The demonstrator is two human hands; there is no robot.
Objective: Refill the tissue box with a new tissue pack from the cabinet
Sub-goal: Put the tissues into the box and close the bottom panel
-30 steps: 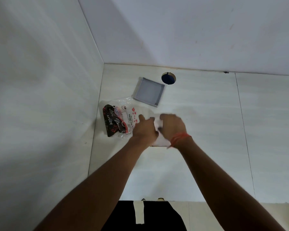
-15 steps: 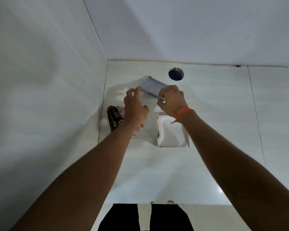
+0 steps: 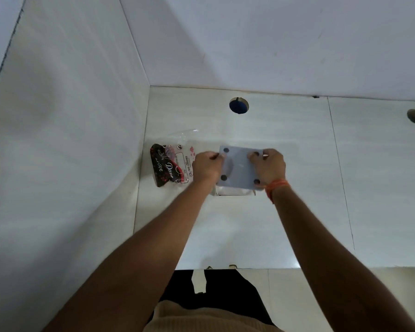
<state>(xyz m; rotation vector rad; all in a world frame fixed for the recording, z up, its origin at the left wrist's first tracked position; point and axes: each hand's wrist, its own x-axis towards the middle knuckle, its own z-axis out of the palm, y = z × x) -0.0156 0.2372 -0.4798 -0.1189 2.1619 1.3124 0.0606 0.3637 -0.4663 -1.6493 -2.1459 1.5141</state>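
Observation:
A grey square panel [image 3: 240, 168] with dark round feet at its corners lies over the white tissue box [image 3: 233, 192], of which only the near edge shows. My left hand [image 3: 207, 167] grips the panel's left edge. My right hand [image 3: 268, 166], with an orange thread at the wrist, grips its right edge. The empty tissue wrapper [image 3: 171, 165], clear plastic with black and red print, lies flat just left of my left hand.
The white counter [image 3: 297, 200] meets a tiled wall [image 3: 70, 140] on the left and another behind. A round hole with a blue inside [image 3: 238, 105] sits near the back wall. Another small hole [image 3: 414, 115] is at far right. The counter's front edge runs below my forearms.
Both hands carried the grey panel from the back of the counter toward me and set it over the white tissue box, which stood uncovered half a second ago.

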